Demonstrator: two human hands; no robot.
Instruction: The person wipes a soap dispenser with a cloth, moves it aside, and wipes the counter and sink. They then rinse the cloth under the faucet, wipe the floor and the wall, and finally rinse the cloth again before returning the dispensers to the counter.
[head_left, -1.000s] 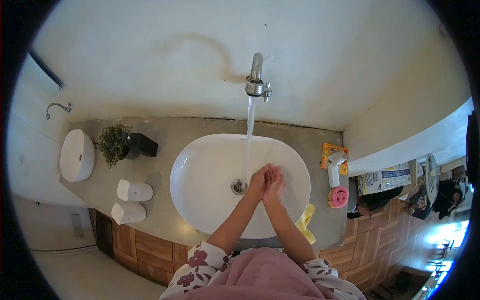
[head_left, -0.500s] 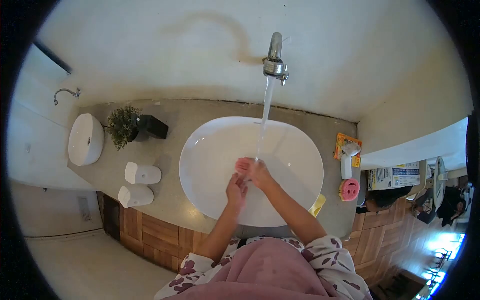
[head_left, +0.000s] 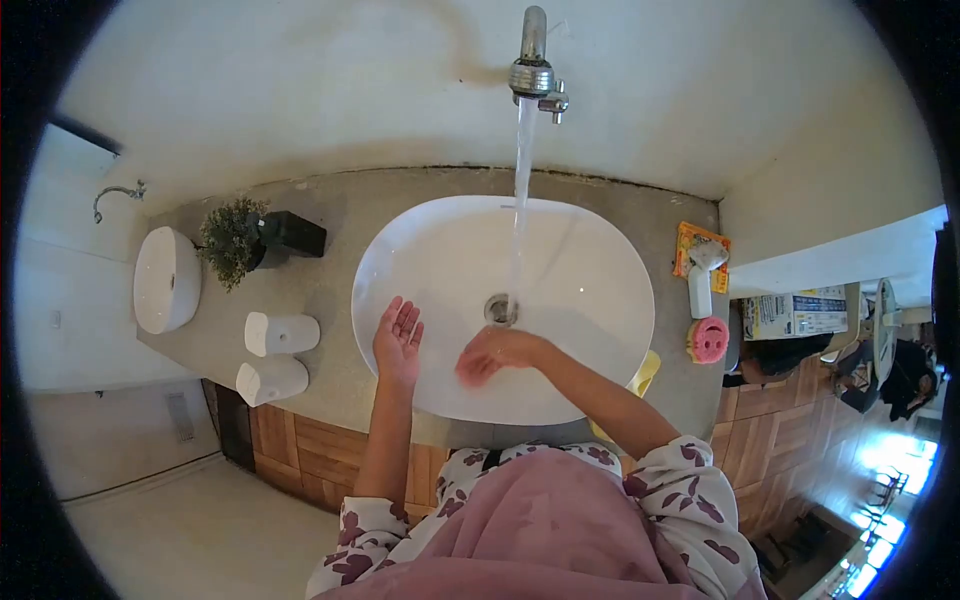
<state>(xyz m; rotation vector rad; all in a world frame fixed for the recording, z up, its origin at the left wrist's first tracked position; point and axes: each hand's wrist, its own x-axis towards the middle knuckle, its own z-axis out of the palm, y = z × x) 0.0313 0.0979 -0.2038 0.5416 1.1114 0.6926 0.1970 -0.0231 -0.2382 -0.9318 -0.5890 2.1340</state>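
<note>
Water runs in a stream [head_left: 523,150] from the wall tap [head_left: 532,75] into a white oval sink basin [head_left: 590,250]. Over the basin's left front part, my left hand [head_left: 399,338] is open, palm up, with nothing on it. My right hand [head_left: 497,351] hangs over the middle of the basin, just in front of the metal drain [head_left: 501,309]. Its fingers point left and down and are smeared by motion; nothing can be made out in them. The two hands are apart, and neither is under the stream.
Two white containers [head_left: 282,333] and a potted plant [head_left: 232,242] stand left on the counter [head_left: 335,290], before a second basin [head_left: 168,280]. At right are a white bottle [head_left: 700,290], an orange packet [head_left: 690,245], a pink sponge [head_left: 708,341] and a yellow item [head_left: 648,372].
My hands were together beneath the stream; they have parted. The left moved left and turned palm up, while the right drew out of the water. The view has tilted downward.
</note>
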